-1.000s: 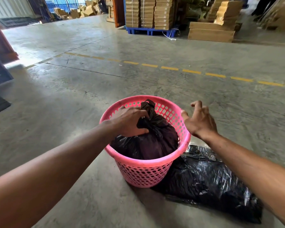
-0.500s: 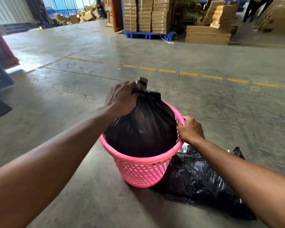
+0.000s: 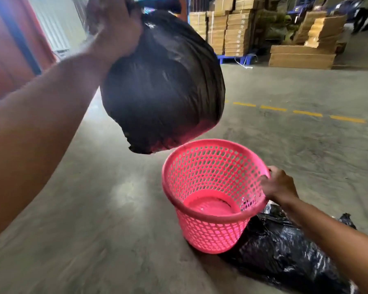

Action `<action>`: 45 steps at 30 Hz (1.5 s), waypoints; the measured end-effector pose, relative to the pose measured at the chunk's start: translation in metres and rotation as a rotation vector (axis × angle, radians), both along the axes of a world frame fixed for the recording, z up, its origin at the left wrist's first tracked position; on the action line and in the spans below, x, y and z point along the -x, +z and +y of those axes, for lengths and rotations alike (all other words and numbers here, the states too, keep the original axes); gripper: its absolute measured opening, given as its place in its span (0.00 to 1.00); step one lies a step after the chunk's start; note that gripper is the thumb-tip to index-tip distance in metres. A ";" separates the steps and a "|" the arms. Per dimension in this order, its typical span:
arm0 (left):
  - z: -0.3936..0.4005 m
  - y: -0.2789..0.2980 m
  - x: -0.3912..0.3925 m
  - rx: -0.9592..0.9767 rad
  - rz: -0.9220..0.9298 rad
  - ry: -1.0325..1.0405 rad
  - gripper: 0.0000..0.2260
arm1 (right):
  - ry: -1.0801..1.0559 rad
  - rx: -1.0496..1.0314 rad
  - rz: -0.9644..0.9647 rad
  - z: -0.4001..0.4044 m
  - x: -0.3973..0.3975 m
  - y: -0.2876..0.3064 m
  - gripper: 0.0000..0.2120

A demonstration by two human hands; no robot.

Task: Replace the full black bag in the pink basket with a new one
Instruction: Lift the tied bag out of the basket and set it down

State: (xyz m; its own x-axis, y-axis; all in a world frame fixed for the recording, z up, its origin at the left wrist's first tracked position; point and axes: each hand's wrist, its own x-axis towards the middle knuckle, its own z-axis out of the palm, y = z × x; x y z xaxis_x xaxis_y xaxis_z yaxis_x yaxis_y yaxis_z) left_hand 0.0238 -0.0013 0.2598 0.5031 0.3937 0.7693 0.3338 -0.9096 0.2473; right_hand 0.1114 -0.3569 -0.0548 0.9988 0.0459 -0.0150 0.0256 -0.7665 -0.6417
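Observation:
My left hand (image 3: 115, 28) grips the knotted top of the full black bag (image 3: 164, 85), which hangs in the air above and to the left of the pink basket (image 3: 210, 234). The basket stands on the concrete floor, tilted slightly, with nothing inside it. My right hand (image 3: 278, 185) clasps its right rim. A flat, crumpled black bag (image 3: 285, 257) lies on the floor behind and to the right of the basket, partly under my right forearm.
Stacks of cardboard boxes (image 3: 229, 28) on a blue pallet and flat cartons (image 3: 302, 56) stand at the back. A dashed yellow line (image 3: 306, 113) crosses the floor. A red wall or container (image 3: 11, 49) rises at the left.
My left hand has lifted the full bag out of the basket and up to the left. My right hand went from open near the rim to gripping it.

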 end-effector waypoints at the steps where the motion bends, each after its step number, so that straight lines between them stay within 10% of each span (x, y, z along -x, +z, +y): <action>1: 0.008 0.000 0.004 0.012 0.001 0.035 0.20 | -0.002 0.011 0.003 -0.001 0.001 0.001 0.16; 13: 0.083 -0.131 0.035 0.128 0.205 0.244 0.12 | -0.007 0.019 0.007 0.002 0.002 0.001 0.14; 25: 0.096 -0.301 0.046 0.651 0.357 0.372 0.07 | -0.046 -0.041 0.247 -0.003 -0.015 -0.009 0.25; 33: 0.093 -0.310 0.042 0.709 0.386 0.294 0.15 | -0.007 -0.224 0.280 0.012 -0.012 0.006 0.15; 41: 0.099 -0.304 0.040 0.681 0.407 0.256 0.21 | 0.049 -0.239 0.307 0.063 -0.006 0.005 0.28; 45: 0.093 -0.294 0.043 0.535 0.530 0.286 0.20 | 0.026 -0.237 0.320 0.067 0.009 0.015 0.16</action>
State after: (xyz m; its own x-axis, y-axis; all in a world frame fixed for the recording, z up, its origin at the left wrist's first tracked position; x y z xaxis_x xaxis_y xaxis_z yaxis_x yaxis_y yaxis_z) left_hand -0.0193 0.0915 -0.0346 0.5721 0.8103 0.1270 0.7311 -0.5740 0.3687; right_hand 0.1024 -0.2897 -0.0396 0.9440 0.1103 -0.3108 -0.1869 -0.5977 -0.7796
